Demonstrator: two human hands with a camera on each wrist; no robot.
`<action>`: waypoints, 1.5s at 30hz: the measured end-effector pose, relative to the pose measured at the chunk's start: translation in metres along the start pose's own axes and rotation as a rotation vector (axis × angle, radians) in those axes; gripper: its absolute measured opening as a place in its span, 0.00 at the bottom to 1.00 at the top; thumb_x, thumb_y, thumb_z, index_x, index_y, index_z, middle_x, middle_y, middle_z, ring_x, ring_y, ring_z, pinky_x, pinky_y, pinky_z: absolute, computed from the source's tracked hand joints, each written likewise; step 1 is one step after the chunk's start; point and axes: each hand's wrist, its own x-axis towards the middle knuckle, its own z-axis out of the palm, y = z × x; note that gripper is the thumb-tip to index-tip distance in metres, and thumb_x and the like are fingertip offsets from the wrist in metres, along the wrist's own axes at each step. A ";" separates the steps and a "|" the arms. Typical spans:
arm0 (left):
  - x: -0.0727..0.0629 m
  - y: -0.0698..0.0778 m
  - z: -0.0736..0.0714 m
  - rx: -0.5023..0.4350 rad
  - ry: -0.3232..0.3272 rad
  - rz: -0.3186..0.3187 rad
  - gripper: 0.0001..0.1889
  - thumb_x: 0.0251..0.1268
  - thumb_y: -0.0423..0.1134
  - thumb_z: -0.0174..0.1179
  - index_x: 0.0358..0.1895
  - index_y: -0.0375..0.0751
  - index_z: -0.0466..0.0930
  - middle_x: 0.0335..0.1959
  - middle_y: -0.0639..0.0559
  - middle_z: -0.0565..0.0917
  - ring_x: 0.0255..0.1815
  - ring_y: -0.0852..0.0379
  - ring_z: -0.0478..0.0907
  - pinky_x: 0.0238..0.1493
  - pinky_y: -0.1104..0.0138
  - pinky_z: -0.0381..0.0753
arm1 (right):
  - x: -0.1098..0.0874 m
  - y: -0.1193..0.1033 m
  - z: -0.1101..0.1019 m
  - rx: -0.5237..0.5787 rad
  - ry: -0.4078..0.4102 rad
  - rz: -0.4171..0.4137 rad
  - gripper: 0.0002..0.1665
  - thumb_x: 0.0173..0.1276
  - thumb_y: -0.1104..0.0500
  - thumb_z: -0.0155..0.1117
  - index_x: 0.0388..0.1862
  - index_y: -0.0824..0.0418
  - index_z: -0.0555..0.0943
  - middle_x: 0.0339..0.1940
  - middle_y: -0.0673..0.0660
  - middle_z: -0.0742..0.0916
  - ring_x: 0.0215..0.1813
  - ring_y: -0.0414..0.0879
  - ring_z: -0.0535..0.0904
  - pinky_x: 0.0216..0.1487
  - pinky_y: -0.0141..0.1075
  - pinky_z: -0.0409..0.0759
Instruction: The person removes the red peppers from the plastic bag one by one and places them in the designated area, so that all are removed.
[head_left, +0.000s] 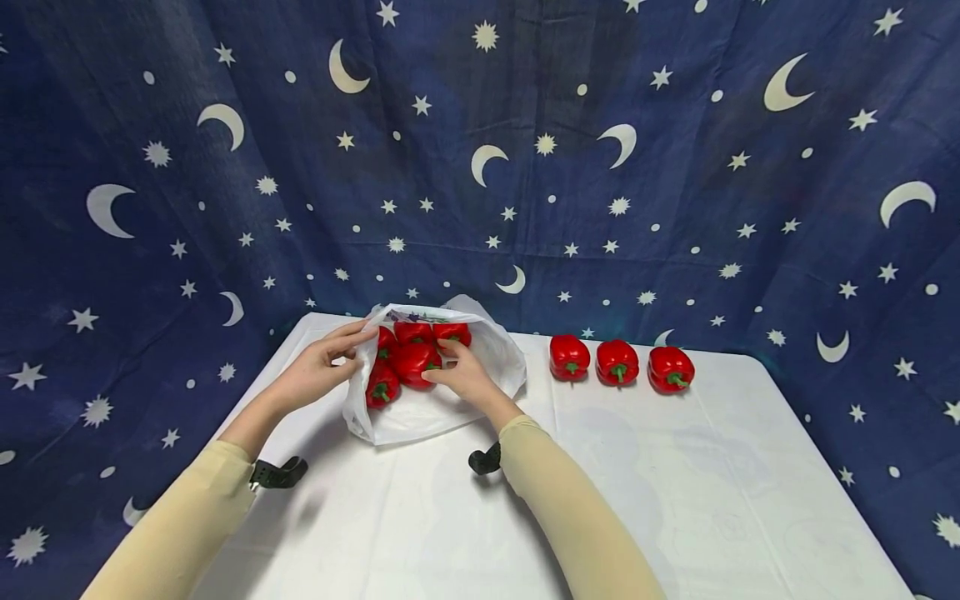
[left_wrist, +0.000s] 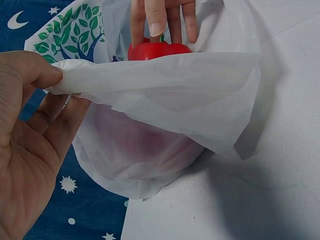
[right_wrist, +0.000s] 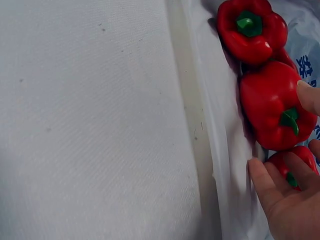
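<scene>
Here's the left hand (head_left: 315, 375), reaching in from the left with its wrist below the fingers, thumb and fingers pinching the rim of a white plastic bag (head_left: 420, 427) and holding its mouth open. Over on the other side, the right hand (head_left: 468, 382) is angled in through that mouth, back of the hand up, its fingers spread wide and fairly straight over the peppers inside; the thumb lies across the middle one, though how firmly it touches I can't tell. And those red peppers (head_left: 412, 367)! Glossy, plump and lobed, with green stems, five showing, bunched together towards the bag's left side, the middle one tipped with its stem facing right. The left wrist view catches a green leafy tree print (left_wrist: 75, 35) on the plastic. Right of the bag, well apart from it, three more peppers (head_left: 617, 363) sit in a row on the white-covered counter (head_left: 637, 483), stems facing the person.
</scene>
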 end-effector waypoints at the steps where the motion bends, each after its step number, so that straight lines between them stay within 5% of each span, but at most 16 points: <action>1: 0.000 0.000 0.000 0.002 0.000 0.004 0.26 0.76 0.32 0.57 0.75 0.47 0.72 0.81 0.50 0.60 0.58 0.47 0.73 0.51 0.67 0.77 | 0.001 0.000 0.001 -0.004 0.002 -0.001 0.46 0.62 0.58 0.76 0.77 0.63 0.68 0.69 0.64 0.77 0.61 0.60 0.77 0.62 0.45 0.76; 27: -0.001 0.007 -0.001 -0.018 -0.007 -0.006 0.27 0.75 0.30 0.57 0.75 0.45 0.71 0.81 0.50 0.60 0.59 0.47 0.72 0.53 0.67 0.74 | -0.002 -0.004 0.011 -0.094 0.041 -0.011 0.42 0.63 0.56 0.75 0.73 0.63 0.70 0.67 0.62 0.78 0.64 0.54 0.75 0.65 0.45 0.73; 45: 0.003 0.003 -0.001 -0.012 -0.005 -0.026 0.27 0.75 0.29 0.57 0.75 0.45 0.71 0.81 0.49 0.59 0.59 0.44 0.74 0.49 0.73 0.75 | -0.027 -0.009 -0.007 -0.344 0.032 0.058 0.44 0.60 0.41 0.74 0.71 0.59 0.74 0.61 0.62 0.77 0.60 0.55 0.77 0.58 0.48 0.77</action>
